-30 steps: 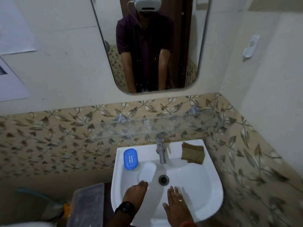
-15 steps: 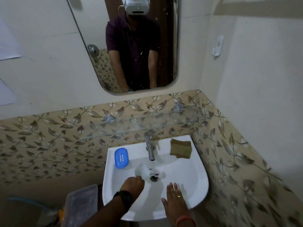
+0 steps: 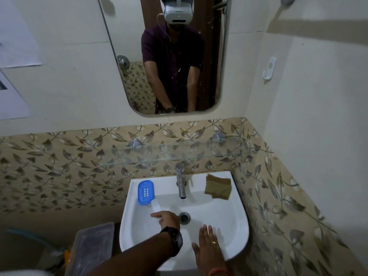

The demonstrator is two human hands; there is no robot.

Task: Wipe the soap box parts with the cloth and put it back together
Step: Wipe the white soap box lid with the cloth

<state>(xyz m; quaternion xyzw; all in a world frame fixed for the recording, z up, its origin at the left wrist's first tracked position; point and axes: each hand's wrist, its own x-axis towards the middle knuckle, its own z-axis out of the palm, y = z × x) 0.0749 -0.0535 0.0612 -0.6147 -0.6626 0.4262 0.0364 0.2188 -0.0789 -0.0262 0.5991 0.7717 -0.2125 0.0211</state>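
A blue soap box tray (image 3: pixel 145 192) with drain holes lies on the back left ledge of the white sink (image 3: pixel 235 226). My left hand (image 3: pixel 166 217) is over the basin, shut on the clear white soap box lid (image 3: pixel 155 206), which is tilted and reaches up to the blue tray's front edge. My right hand (image 3: pixel 208 245) rests flat with fingers apart on the sink's front slope, holding nothing. A folded olive-brown cloth (image 3: pixel 218 188) lies on the back right ledge.
A chrome tap (image 3: pixel 180 181) stands at the back middle, with the drain (image 3: pixel 184 217) below it. A glass shelf (image 3: pixel 175 153) spans the tiled wall above. A mirror hangs higher up. A clear plastic bin (image 3: pixel 91 250) stands left of the sink.
My left hand has carried the clear lid from the basin's middle towards the left, up against the blue tray. My right hand has stayed flat on the sink.
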